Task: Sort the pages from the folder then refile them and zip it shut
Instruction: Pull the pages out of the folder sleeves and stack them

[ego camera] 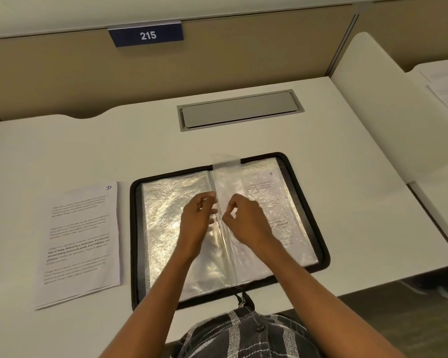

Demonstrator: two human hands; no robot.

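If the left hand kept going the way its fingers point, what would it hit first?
The left hand points right, at the upright clear sleeve it pinches. Just beyond that film is the right hand, though depth is unclear.

One folder, with one clear sleeve upright between the left hand and right hand. One stack of loose pages lies left of both hands, one sleeved page right of them.
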